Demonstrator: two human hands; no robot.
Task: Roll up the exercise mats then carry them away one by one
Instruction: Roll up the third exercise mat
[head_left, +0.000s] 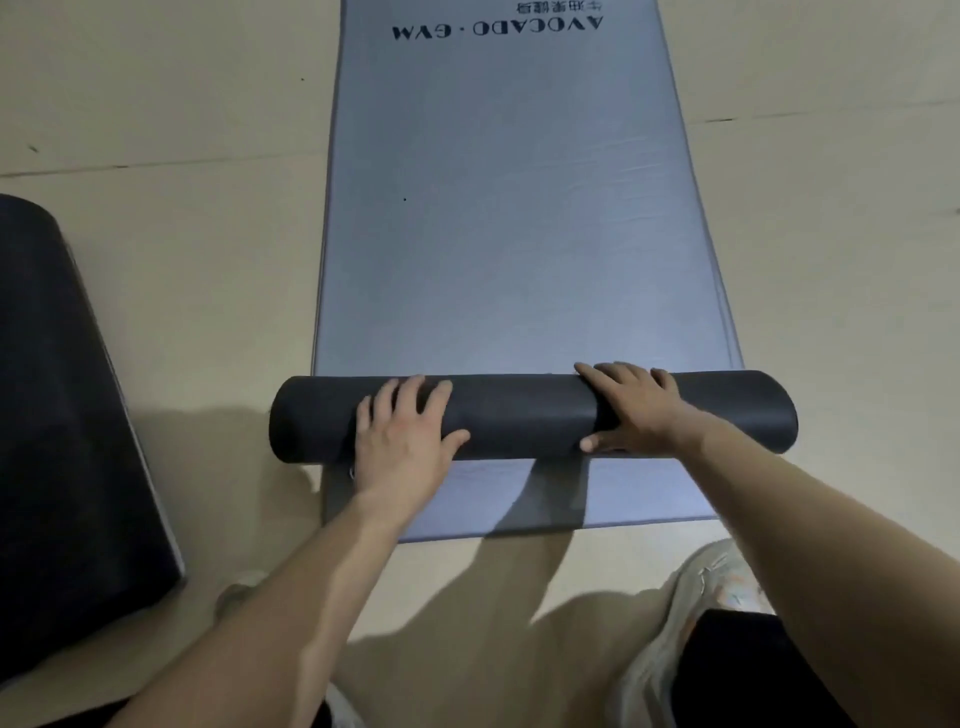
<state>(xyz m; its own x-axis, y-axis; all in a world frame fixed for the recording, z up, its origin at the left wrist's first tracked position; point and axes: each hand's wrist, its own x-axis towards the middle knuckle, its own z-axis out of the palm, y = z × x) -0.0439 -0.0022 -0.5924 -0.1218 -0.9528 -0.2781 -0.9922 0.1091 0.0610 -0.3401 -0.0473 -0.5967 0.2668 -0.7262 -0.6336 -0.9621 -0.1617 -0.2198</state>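
A grey-blue exercise mat (509, 208) lies flat on the floor and stretches away from me, with black lettering at its far end. A dark rolled part of a mat (524, 415) lies across it near me. A further strip of grey-blue mat (649, 493) shows flat on my side of the roll. My left hand (405, 441) rests palm down on the left half of the roll, fingers spread. On the right half lies my right hand (631, 408), fingers draped over the top and thumb on the near side.
A second mat (67, 441), dark side up, lies on the floor at the left, curved over at its far end. My knee and pale shoe (691, 613) are at the lower right. Beige floor (182, 260) surrounds the mats.
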